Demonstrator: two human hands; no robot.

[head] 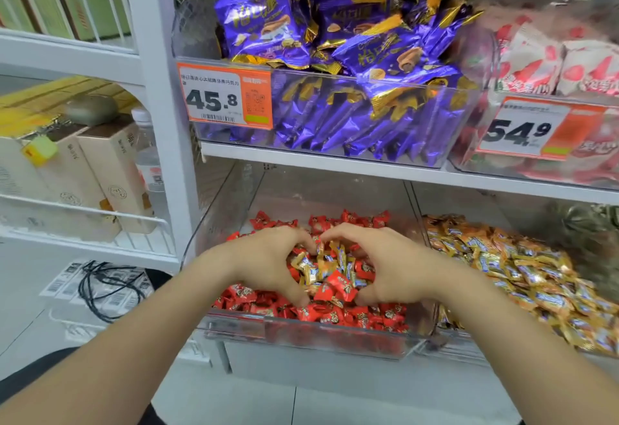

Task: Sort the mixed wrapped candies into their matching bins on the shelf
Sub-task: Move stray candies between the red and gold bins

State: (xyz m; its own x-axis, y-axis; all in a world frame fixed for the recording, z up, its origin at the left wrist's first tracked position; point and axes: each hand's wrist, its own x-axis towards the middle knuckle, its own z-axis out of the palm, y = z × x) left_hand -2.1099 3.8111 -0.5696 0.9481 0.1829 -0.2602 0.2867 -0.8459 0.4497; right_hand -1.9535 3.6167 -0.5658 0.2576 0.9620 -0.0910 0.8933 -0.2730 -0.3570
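A clear bin (pixel 301 329) on the lower shelf is full of red wrapped candies (pixel 348 218). On top of them lies a small heap of gold-wrapped candies mixed with red ones (pixel 330 272). My left hand (pixel 268 263) and my right hand (pixel 385 263) cup this heap from either side, with curved fingers nearly meeting at the far side and thumbs at the near side. The neighbouring bin to the right (pixel 432 324) holds gold and orange wrapped candies (pixel 522 274).
The shelf above carries a bin of purple snack packs (pixel 351 56) with a 45.8 price tag (pixel 224 96) and a bin of pink-and-white packs (pixel 552 66) tagged 54.9. A white wire rack with boxes (pixel 100 170) stands at the left. Black cable (pixel 97 287) lies on the floor.
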